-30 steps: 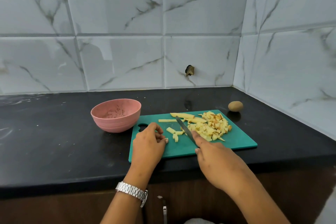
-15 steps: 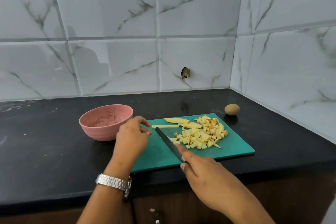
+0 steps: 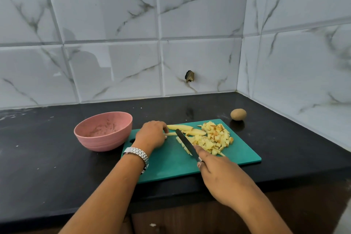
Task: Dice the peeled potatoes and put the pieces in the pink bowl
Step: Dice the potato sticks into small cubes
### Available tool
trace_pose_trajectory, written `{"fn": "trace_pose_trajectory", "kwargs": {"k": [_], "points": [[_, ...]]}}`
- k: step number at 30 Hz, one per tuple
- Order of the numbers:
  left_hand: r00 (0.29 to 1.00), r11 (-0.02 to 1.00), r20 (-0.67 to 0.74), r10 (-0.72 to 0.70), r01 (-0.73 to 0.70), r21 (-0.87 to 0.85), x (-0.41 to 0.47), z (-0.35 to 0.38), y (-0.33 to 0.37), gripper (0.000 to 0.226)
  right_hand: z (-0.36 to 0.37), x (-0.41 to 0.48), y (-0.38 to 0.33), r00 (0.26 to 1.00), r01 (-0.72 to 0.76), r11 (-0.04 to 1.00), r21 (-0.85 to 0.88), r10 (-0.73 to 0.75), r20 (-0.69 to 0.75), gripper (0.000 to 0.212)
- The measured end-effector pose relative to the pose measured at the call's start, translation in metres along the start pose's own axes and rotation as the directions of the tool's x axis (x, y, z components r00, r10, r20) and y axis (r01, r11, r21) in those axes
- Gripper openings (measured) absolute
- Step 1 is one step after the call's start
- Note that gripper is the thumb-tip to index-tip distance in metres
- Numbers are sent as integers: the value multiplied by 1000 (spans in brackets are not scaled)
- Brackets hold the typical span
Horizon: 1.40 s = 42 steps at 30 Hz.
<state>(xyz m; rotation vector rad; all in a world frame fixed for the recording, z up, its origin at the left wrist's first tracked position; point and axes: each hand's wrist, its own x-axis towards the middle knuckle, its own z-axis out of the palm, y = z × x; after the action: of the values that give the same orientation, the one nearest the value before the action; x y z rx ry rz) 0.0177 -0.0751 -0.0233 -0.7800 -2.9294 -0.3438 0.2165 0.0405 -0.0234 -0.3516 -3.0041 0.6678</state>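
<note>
Peeled potato, pale yellow, in three lots on the teal plastic cutting board (image 3: 167, 167): heap of small diced pieces (image 3: 214, 139) on the far right part; two long slices (image 3: 187, 129) lying flat at the far edge, just left of the heap; one thin stick (image 3: 171, 134) beside the slices, its left end under the left hand (image 3: 152, 137), whose fingers curl down and hold it against the board. Silver metal link watch (image 3: 136, 153) on that wrist. Held in the right hand (image 3: 220, 175), fingers closed round the hidden handle and forefinger along the blade's back: narrow dark-bladed knife (image 3: 186, 142), slanting up-left, tip near the slices, a few cut pieces along its left side. Round pink bowl (image 3: 103, 131): upright on the black stone counter (image 3: 47, 167), at the board's left end, touching or just beside, cannot tell which; brownish specks inside. Whole brown unpeeled potato (image 3: 238, 114): on the counter beyond the board's far right corner, apart from it. White marble-veined wall tiles (image 3: 114, 24) behind and to the right
</note>
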Motion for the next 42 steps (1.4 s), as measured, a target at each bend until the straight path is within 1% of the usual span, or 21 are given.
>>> {"fn": "trace_pose_trajectory", "kwargs": {"k": [2,5,7,9,13,16,20,22,24,27,30,33,36,38,42], "points": [[1000,1000,-15,-19,19,3,0,-1,0,12,-2,-1,0,1000,6,1000,9,-6,14,53],[997,997,-2,-75,75,31,-3,-2,-4,6,-2,1,0,997,16,1000,27,-18,76,52],[994,993,0,-106,106,47,-8,-3,-8,12,-1,6,1,997,10,1000,12,-11,75,52],[993,992,-29,-116,117,52,-17,-4,-11,14,-1,11,3,999,-9,1000,-21,10,51,52],[994,996,-72,-84,86,16,-40,-9,-9,14,-2,20,-1,999,-25,998,-65,27,33,52],[998,996,-40,-52,49,-69,-57,-11,-7,6,-1,19,-4,999,-32,998,-62,33,22,53],[1000,990,-1,18,-18,-141,-72,-5,-5,7,-3,7,-6,1000,7,1000,-12,-7,-14,53],[999,982,-34,18,-24,-185,-76,-1,-4,6,-2,-2,-10,999,43,999,-23,-43,-19,53],[997,970,-77,-12,-7,-241,-80,3,-2,4,1,-11,-15,998,59,994,-87,-59,-6,54],[980,963,-189,-54,1,-269,-88,12,3,2,8,-17,-20,999,33,984,-175,-31,16,55],[958,966,-280,-66,-9,-259,-94,22,5,6,14,-17,-22,1000,1,975,-222,2,13,62],[952,961,-298,-77,-9,-276,-96,25,4,8,18,-16,-29,999,-27,951,-307,37,26,71],[950,962,-304,-79,-6,-272,-96,25,5,10,19,-14,-39,995,-42,931,-361,71,69,80],[948,963,-309,-81,-5,-269,-97,25,5,10,16,-12,-41,995,-37,933,-359,70,77,80],[953,962,-291,-86,4,-272,-97,25,5,11,14,-13,-35,999,-6,941,-338,21,40,72]]}}
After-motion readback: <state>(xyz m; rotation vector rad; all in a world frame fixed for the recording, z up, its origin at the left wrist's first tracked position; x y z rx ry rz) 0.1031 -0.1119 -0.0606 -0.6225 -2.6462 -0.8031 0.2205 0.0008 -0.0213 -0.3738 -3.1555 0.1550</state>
